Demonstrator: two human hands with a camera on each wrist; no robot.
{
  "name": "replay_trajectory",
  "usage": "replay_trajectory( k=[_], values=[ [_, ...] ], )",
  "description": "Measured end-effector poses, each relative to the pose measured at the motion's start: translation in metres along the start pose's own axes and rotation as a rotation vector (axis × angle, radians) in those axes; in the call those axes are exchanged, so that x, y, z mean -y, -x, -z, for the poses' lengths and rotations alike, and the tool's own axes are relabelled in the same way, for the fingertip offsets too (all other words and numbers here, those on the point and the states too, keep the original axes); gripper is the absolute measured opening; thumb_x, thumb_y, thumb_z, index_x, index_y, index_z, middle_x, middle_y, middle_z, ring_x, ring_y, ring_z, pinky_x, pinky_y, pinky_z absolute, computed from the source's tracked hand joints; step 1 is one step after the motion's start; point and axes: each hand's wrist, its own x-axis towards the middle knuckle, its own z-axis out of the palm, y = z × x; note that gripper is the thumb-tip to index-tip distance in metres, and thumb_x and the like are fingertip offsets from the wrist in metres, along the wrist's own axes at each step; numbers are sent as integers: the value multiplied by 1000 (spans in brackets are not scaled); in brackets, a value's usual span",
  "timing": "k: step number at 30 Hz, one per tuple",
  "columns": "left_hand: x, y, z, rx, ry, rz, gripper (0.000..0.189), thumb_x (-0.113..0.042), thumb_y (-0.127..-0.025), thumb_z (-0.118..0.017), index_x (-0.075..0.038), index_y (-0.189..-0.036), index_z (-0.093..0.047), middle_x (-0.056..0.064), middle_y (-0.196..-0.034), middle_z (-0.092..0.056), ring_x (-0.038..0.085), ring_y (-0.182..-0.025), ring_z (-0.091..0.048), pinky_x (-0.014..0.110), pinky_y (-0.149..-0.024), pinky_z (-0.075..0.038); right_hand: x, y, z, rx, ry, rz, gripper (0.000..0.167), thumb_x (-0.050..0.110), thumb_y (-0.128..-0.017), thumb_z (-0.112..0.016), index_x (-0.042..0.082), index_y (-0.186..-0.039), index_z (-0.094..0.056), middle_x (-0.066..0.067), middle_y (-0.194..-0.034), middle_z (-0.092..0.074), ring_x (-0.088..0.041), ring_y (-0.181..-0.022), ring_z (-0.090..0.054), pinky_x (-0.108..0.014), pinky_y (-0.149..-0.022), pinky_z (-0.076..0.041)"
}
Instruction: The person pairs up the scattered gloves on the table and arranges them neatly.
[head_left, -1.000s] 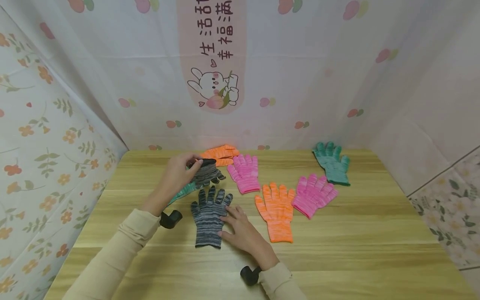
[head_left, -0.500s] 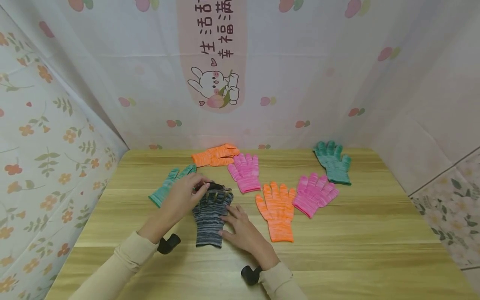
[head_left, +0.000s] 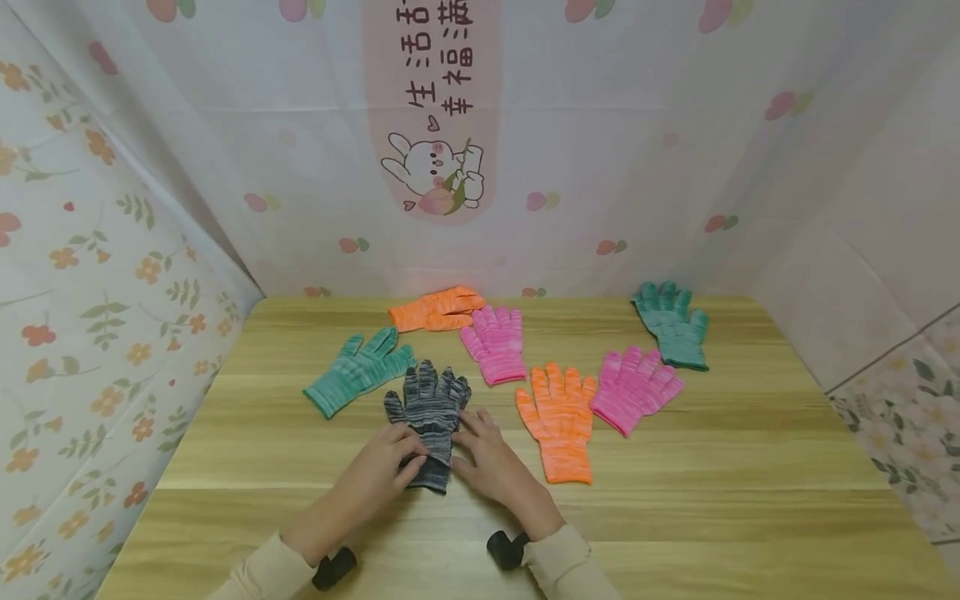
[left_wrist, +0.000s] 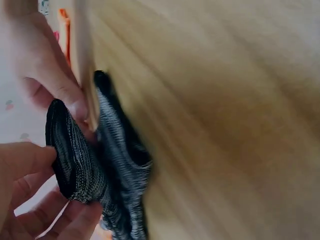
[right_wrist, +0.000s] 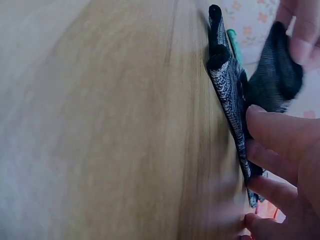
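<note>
A grey-and-black striped knit glove (head_left: 429, 412) lies over a second striped glove, whose cuff (head_left: 431, 479) shows below it. My left hand (head_left: 382, 462) pinches the upper glove's cuff between thumb and fingers. That cuff (left_wrist: 82, 165) is raised off the lower glove (left_wrist: 122, 150) in the left wrist view. My right hand (head_left: 489, 462) rests at the right side of the pair, its fingertips touching the lower glove. Seen from the right wrist, the fingers of this hand (right_wrist: 285, 165) lie extended along the glove's edge. Most of the lower glove is hidden.
Around the striped pair lie a green glove (head_left: 356, 372) at left, an orange one (head_left: 438, 310) and a pink one (head_left: 495, 346) behind. To the right are another orange glove (head_left: 558, 425), a pink one (head_left: 633, 390) and a green one (head_left: 675, 327). Patterned cloth (head_left: 585, 167) hangs behind the wooden table (head_left: 712, 517).
My left hand has brought the striped glove rightward and toward me, laying it over the other striped glove. The green glove at left came into full view. My right hand stayed in place.
</note>
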Motion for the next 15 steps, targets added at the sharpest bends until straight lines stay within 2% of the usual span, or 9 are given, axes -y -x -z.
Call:
replay_trajectory(
  k=[6, 8, 12, 15],
  values=[
    [7, 7, -5, 46, -26, -92, 5, -9, -85, -64, -9, -87, -69, 3, -100, -60, 19, -95, -56, 34, -83, -51, 1, 0, 0, 3, -4, 6, 36, 23, -92, -58, 3, -121, -61, -17, -146, -36, -42, -139, -20, -53, -109, -28],
    [9, 9, -6, 58, -25, -97, 5, -9, -85, -64, -9, -87, -69, 3, -101, -61, 19, -96, -56, 34, -84, -51, 1, 0, 0, -8, -19, 13, 35, 23, -93, -55, 2, -120, -61, -18, -145, -38, -43, -139, -21, -54, -109, -28],
    [10, 11, -7, 109, 6, -75, 10, -8, -88, -60, -8, -92, -70, 3, -103, -62, 19, -99, -57, 35, -87, -50, 0, 0, -1, -36, -82, -1, 38, 28, -98, -45, 2, -119, -62, -19, -143, -40, -43, -138, -22, -56, -109, -27],
    [12, 11, -5, 111, 51, 3, 15, -7, -90, -56, -10, -98, -69, 2, -105, -62, 20, -102, -58, 38, -90, -50, -1, 0, 0, -51, -133, -18, 43, 34, -99, -40, 3, -120, -62, -18, -143, -41, -42, -138, -22, -57, -109, -25]
  ],
)
